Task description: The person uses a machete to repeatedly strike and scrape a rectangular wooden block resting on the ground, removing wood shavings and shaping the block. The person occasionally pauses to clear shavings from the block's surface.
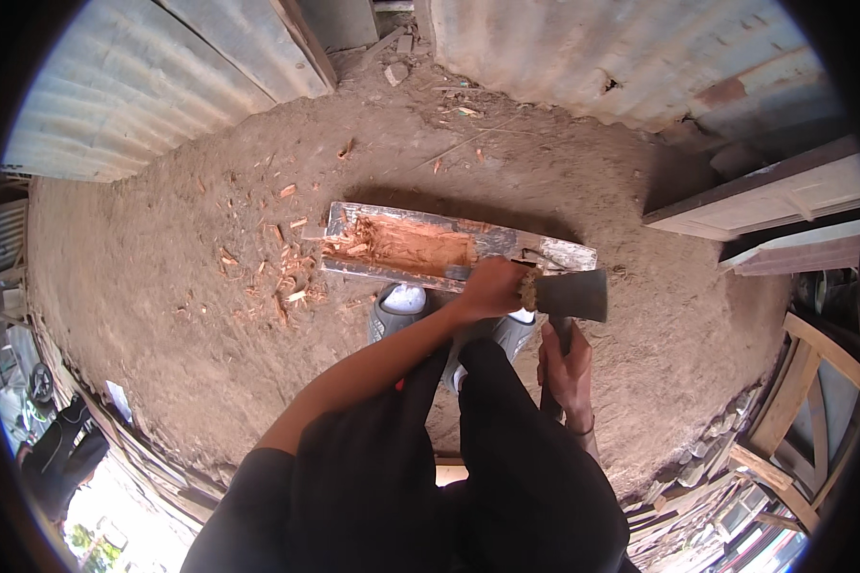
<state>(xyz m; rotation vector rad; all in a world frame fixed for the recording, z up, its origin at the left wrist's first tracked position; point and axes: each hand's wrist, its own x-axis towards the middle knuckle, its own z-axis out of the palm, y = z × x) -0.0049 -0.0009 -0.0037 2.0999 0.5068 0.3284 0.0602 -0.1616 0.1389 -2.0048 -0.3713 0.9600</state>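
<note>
A long timber block (506, 239) with worn grey-white paint lies across the ground just beyond my feet. Its top is cut away into a reddish raw hollow on the left, with loose chips in it. My right hand (569, 371) is wrapped round the handle of an axe (575, 294), whose broad dark head sits past the block's near right side. Against the back end of the axe head, over the block's near edge, my left hand (495, 286) is closed; what its fingers hold is hidden. A thin dark bent piece (545, 258) shows on the block's right part.
Wood chips (282, 277) are scattered on the dirt floor left of the block. My grey shoes (392, 313) stand close to its near edge. Corrugated metal sheets (631, 57) wall the far side. A panelled board (764, 196) leans at right; a wooden frame (793, 420) stands nearer.
</note>
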